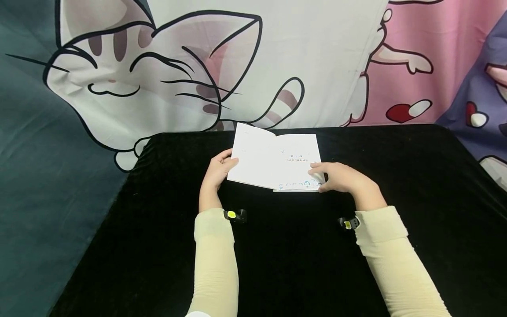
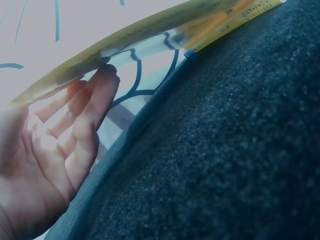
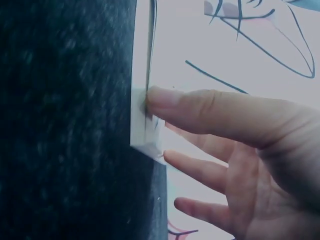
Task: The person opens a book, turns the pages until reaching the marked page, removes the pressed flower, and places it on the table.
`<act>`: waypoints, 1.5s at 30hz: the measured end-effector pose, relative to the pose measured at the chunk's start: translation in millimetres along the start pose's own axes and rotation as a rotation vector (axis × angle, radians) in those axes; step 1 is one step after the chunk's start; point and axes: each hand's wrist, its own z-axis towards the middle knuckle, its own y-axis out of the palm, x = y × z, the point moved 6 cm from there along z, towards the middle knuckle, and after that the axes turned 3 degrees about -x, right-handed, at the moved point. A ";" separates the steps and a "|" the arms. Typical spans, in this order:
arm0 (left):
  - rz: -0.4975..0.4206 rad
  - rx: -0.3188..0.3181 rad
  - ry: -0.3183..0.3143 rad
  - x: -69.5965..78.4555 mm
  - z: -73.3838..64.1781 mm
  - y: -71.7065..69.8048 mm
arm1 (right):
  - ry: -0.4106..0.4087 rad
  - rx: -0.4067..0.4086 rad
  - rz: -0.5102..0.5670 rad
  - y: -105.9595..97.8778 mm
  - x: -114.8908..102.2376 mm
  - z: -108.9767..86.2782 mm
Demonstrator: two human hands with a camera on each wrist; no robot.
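Note:
An open book (image 1: 257,158) with white pages lies across the far part of the black-covered table, its left side raised. Small print and a row of blue drawings mark the right page. At the left edge, my left hand (image 1: 218,174) holds the book, thumb on the page and fingers beneath. The left wrist view shows those fingers (image 2: 102,92) under the yellowish cover (image 2: 145,30). My right hand (image 1: 341,177) pinches the lower right corner. Up close in the right wrist view, the thumb (image 3: 170,102) presses the page edges; how many pages it holds is hard to tell.
Black cloth (image 1: 289,264) covers the table. Behind its far edge hangs a curtain (image 1: 317,53) with cartoon cats, in white, pink and purple. A dark camera band (image 1: 236,215) sits at the left wrist, another band (image 1: 348,223) at the right.

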 end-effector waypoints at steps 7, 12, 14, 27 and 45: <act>0.006 -0.002 -0.008 0.4 -0.3 0.2 | -0.034 -0.018 0.043 0.5 5.9 -0.4; 0.002 -0.002 -0.024 -0.2 -0.6 0.1 | -0.069 -0.024 0.063 -1.3 6.3 -2.1; 0.006 -0.005 -0.027 -0.5 -0.4 -0.3 | -0.086 -0.003 0.062 -3.4 6.6 -2.1; -0.002 -0.004 -0.024 -0.1 -0.3 -0.6 | -0.081 0.258 0.107 -22.0 7.5 -0.6; 0.034 -0.007 -0.026 0.2 -1.9 -0.6 | -0.038 0.141 0.230 -17.9 8.3 -2.9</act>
